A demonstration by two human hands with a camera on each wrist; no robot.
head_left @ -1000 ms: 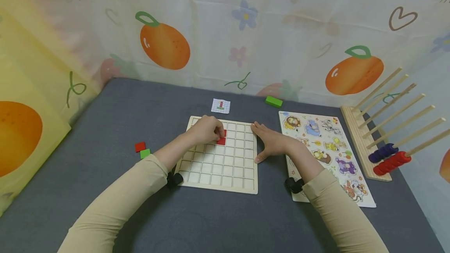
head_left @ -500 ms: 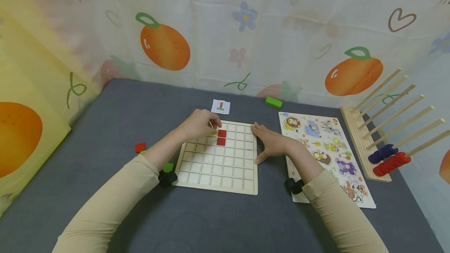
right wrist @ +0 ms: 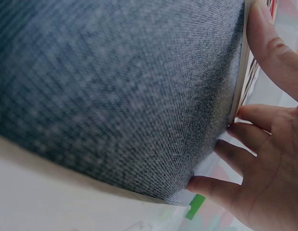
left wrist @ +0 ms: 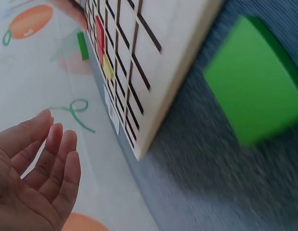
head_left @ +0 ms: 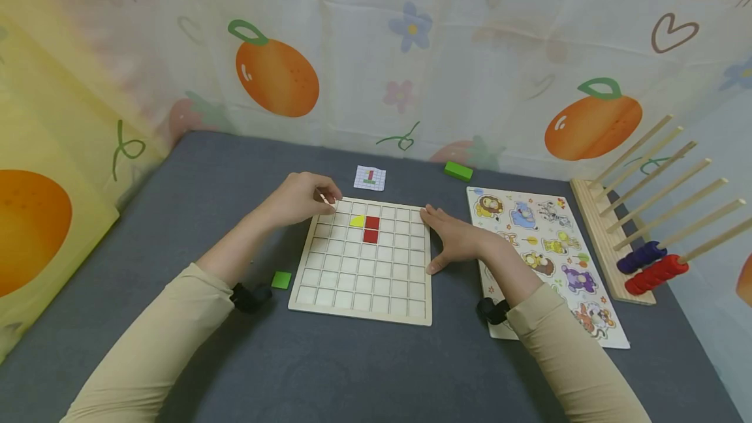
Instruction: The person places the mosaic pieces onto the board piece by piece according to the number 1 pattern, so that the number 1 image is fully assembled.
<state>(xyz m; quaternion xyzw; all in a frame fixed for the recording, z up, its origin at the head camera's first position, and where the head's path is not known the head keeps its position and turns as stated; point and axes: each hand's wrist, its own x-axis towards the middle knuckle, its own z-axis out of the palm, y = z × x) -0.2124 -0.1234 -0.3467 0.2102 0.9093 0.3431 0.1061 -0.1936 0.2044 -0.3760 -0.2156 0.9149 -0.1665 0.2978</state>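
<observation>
A wooden grid board (head_left: 360, 316) lies on the dark table. Two red tiles (head_left: 371, 230) sit one below the other in its upper squares, and a yellow piece (head_left: 357, 220) is in the square to their left. My left hand (head_left: 302, 198) hovers at the board's upper left corner. In the left wrist view its fingers curl loosely, with nothing between thumb and fingertips. My right hand (head_left: 455, 238) rests against the board's right edge, thumb and fingers spread; the right wrist view has the thumb (right wrist: 266, 41) on the rim.
A green tile (head_left: 281, 280) lies left of the board. Behind it are a small paper card (head_left: 369, 178) with a drawn pattern and a green block (head_left: 458, 171). To the right stand an animal puzzle board (head_left: 558, 240) and a wooden peg rack (head_left: 611, 240) with blue and red rings.
My left hand has moved left from the red tiles, uncovering the yellow piece and a green tile beside the board. My left arm now hides the red and green tiles farther left. My right hand stays put.
</observation>
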